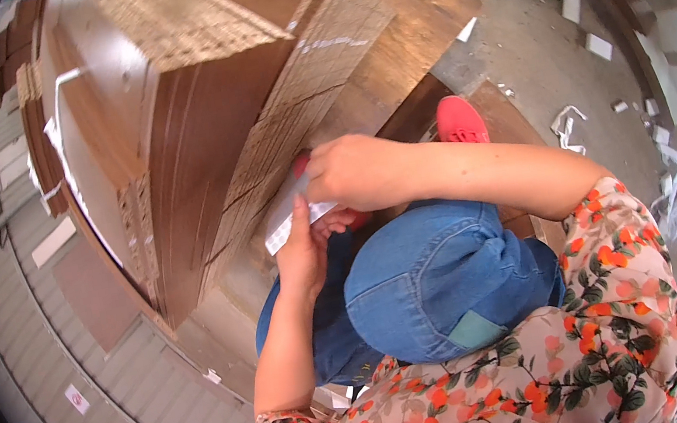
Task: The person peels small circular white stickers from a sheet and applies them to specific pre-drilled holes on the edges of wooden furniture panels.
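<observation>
A thin, whitish sheet [278, 233] with small marks along its lower edge lies between my hands, in front of the stacked boards. My left hand [302, 248] grips it from below, thumb pointing up along its face. Over its upper right part, my right hand [357, 175] is closed, with the fingers bent in and the fingertips hidden. Whether the sheet is a label or a wrapper I cannot tell. Close beyond the hands stand brown wood-grain panels [208, 117] in tight upright stacks, their raw chipboard edges [275, 146] facing me.
My bent denim-covered knee [408, 289] is just below the hands, and a red shoe [458, 117] rests to the right. A worn wooden board [413, 13] lies beyond the stacks. White scraps [596, 47] litter the concrete floor at right. Ribbed metal wall [26, 305] runs along the left.
</observation>
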Demonstrator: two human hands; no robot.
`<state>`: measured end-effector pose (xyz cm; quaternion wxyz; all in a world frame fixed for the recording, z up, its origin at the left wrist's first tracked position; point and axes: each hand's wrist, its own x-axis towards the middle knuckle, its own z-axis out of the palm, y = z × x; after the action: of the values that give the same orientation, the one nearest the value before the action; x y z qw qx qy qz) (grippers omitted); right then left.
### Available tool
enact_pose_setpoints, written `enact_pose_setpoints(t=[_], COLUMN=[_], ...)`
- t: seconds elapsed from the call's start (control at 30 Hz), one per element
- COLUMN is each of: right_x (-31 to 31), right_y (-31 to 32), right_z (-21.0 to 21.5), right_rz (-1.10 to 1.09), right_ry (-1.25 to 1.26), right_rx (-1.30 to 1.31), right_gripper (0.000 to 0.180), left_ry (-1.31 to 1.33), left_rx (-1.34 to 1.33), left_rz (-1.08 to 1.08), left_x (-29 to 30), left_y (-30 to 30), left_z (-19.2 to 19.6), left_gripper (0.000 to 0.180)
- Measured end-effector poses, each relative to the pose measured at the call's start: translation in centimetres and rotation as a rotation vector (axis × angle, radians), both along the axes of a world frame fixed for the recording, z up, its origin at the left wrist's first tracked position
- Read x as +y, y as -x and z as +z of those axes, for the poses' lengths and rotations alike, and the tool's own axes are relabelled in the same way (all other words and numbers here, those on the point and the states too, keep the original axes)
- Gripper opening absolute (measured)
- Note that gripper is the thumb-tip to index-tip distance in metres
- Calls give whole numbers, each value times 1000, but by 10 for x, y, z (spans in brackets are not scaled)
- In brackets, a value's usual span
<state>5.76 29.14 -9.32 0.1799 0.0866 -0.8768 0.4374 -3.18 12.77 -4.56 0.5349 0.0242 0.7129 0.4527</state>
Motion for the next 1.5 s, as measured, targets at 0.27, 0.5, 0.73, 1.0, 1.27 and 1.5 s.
enact_pose_setpoints(t=[0.27, 0.5, 0.73, 1.0, 1.27, 1.5], right_x=[38, 88, 91, 85, 103, 102], right_y=[-7, 6, 38, 43, 29, 35], right_z=[-96, -234, -250, -244, -241, -250], right_rz=[-237, -918, -958, -1017, -1161, -971], right_ry=[965, 895, 746, 780, 553, 932], right_rx=[-143, -336, -365, -308, -349, -288], right_gripper=[12, 15, 15, 13, 21, 19], left_ry=[131, 258, 237, 274, 273, 303], left_rx=[-119, -97, -128, -133, -124, -123], left_rz=[167, 258, 242, 286, 287, 298], left_x=[-5, -16, -22, -26, -24, -21], left_y=[6, 8, 14, 13, 6, 0], left_z=[1, -3, -9, -4, 3, 7], left_gripper=[56, 64, 57, 56, 55, 53])
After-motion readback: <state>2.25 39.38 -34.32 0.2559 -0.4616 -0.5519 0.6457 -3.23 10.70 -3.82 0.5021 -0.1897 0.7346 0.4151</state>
